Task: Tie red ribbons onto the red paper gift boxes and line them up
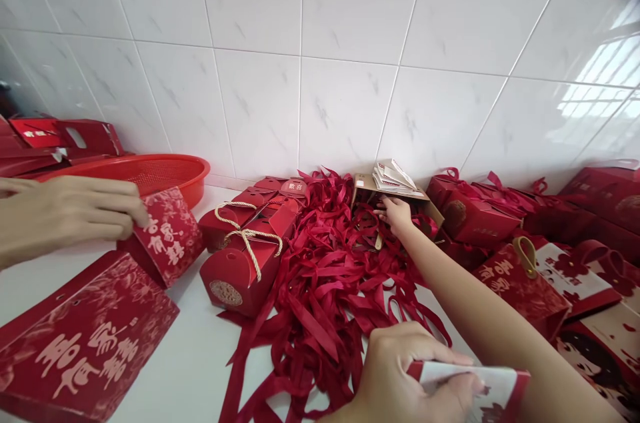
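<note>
At the bottom, my left hand (400, 370) is closed on a small white-and-red gift box (497, 383) with a dark red floral print, cut off by the frame's lower edge. My right hand (397, 213) reaches across to the brown cardboard box (423, 195) by the wall. Its fingers look apart at the mouth of that box, their tips partly hidden. Dark red ribbons (325, 290) lie in a tangled heap before it. Folded white papers (395, 176) rest on top of the cardboard box.
Another person's hand (95, 210) at left touches a red gift box (170, 236). A larger red box (90, 343) lies in front, and an orange-red basket (195, 176) behind. Rope-tied red boxes (240, 270) stand left of the ribbons; several ribboned boxes (475, 213) crowd the right.
</note>
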`<state>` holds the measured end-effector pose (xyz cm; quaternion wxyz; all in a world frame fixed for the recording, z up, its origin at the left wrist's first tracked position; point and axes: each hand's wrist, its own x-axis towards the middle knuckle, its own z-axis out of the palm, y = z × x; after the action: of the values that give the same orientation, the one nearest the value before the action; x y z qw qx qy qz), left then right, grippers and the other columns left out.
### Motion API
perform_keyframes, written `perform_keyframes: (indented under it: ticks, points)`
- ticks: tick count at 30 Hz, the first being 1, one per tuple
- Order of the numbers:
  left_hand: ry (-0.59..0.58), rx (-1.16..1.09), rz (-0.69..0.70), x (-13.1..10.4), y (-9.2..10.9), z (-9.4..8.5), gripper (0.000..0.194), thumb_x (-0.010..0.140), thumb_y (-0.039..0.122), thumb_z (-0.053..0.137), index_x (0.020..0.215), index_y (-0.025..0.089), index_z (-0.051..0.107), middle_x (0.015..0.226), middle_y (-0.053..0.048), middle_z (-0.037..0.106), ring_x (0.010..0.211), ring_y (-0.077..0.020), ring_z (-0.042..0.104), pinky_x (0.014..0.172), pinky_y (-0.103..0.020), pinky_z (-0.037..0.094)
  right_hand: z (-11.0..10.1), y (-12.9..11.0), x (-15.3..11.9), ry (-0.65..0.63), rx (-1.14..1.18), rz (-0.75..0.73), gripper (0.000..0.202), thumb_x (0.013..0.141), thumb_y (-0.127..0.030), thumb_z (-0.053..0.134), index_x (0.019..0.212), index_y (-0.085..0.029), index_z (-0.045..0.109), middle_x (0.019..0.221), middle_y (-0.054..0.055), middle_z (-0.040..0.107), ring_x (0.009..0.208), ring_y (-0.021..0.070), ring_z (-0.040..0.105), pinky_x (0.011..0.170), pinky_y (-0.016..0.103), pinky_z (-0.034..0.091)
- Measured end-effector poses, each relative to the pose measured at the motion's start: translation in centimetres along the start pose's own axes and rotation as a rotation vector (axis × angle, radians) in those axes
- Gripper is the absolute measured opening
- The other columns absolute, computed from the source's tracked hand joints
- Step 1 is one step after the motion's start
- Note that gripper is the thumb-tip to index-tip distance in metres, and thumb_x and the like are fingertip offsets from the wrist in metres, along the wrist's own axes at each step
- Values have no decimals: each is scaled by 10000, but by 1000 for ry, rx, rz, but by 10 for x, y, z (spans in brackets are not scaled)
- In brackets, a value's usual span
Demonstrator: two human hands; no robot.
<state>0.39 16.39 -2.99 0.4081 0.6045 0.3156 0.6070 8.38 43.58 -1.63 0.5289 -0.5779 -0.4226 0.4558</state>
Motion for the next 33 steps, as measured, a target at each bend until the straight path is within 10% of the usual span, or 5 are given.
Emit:
perform_keyframes:
  ticks: [10,15,21,27,33]
  points:
    - [-35,93,-49,1,19,-6,126,671,230,735,748,168,814,660,-93,748,565,-177,664,582,-255,541,-29,-12,-57,-121,-62,-104,254,944,-316,582,1128,-143,602,1074,63,644,876,166,651,743,343,574]
    - [-54,108,-103,1,25,-7,129,694,258,729,726,152,796,680,-97,743,612,-198,687,596,-264,543,-72,-28,-108,-115,-53,-338,232,809,-314,737,944,-138,668,761,2,671,622,117,632,621,267,555]
    - [-124,45,-134,0,31,-7,128,714,280,744,707,157,779,686,-90,732,607,-193,682,566,-269,553,-128,-46,-174,-98,35,-551,563,726,-425,778,1213,-201,603,781,0,715,744,179,704,723,330,580]
    - [-150,141,46,4,43,-9,49,735,184,745,714,200,786,671,-57,739,614,-170,701,578,-236,579,-159,-45,-228,-253,112,-619,145,801,-296,743,916,-218,701,721,5,713,616,146,684,594,274,579]
    - [-184,364,429,5,67,-16,172,712,85,759,801,230,788,970,-96,763,748,-194,750,691,-260,629,-173,-42,-255,-543,107,-781,147,892,-154,623,938,-269,703,803,12,659,644,130,649,578,265,549]
